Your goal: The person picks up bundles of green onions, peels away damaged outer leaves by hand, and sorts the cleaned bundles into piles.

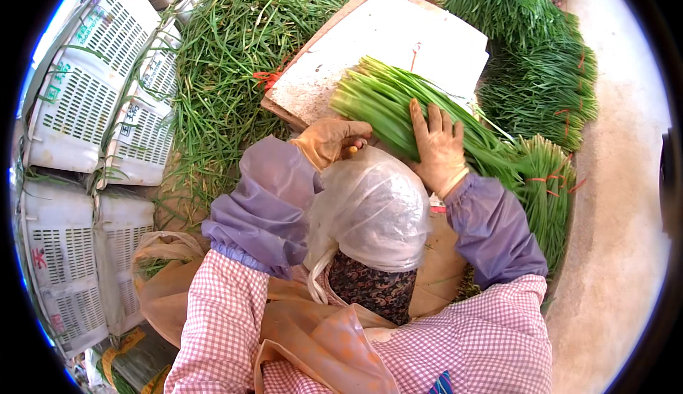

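A thick bundle of long green chives [388, 106] lies slanted across a white board [398, 42]. My right hand [435, 148], in a tan glove, rests flat on top of the bundle near its middle, pressing it down. My left hand [329, 140], also gloved, is curled at the bundle's near edge, fingers closed around something small that I cannot make out. Both forearms wear purple sleeve covers over pink checked sleeves. A clear plastic cover [370, 209] over my knee hides the bundle's lower part.
A loose heap of chives [235, 60] lies to the left. Tied bundles with red bands [548, 95] are stacked at the right and far right. White slotted plastic crates [92, 95] line the left side. Bare concrete floor [626, 202] runs along the right.
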A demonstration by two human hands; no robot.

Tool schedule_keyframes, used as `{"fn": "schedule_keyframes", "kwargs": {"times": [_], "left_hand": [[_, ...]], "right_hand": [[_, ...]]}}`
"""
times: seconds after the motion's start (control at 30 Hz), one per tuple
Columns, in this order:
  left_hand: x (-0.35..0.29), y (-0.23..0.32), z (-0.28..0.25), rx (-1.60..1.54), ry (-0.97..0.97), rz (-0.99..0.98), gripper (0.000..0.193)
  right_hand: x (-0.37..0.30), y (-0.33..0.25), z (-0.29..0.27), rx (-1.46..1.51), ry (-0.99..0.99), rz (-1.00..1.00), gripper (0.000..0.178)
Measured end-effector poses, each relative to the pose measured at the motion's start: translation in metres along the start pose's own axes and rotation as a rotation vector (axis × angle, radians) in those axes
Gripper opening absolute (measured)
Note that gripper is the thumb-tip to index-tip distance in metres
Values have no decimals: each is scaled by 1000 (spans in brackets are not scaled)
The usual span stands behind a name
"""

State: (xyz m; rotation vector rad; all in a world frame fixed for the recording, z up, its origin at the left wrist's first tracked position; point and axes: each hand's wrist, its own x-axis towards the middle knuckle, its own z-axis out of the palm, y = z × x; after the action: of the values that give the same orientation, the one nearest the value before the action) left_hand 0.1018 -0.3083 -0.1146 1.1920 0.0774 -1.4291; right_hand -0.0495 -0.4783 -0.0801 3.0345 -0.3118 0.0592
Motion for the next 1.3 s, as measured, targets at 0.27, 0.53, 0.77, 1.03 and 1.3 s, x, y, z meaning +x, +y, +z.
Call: {"fn": "schedule_keyframes", "kwargs": {"times": [0.27, 0.53, 0.77, 1.03, 1.3], "left_hand": [[39, -23, -36, 21, -19, 305, 17], [-12, 9, -4, -131, 372, 374, 39], [-171, -17, -103, 231, 698, 479, 49], [-481, -153, -202, -47, 1243, 841, 44], [-522, -477, -257, -810, 1747, 866, 23]], "right_hand": [[-4, -6, -1, 171, 85, -91, 106], [31, 2, 27, 101, 131, 53, 97], [32, -13, 4, 231, 167, -226, 91], [43, -13, -27, -267, -271, -159, 68], [75, -290, -108, 847, -325, -688, 28]]}}
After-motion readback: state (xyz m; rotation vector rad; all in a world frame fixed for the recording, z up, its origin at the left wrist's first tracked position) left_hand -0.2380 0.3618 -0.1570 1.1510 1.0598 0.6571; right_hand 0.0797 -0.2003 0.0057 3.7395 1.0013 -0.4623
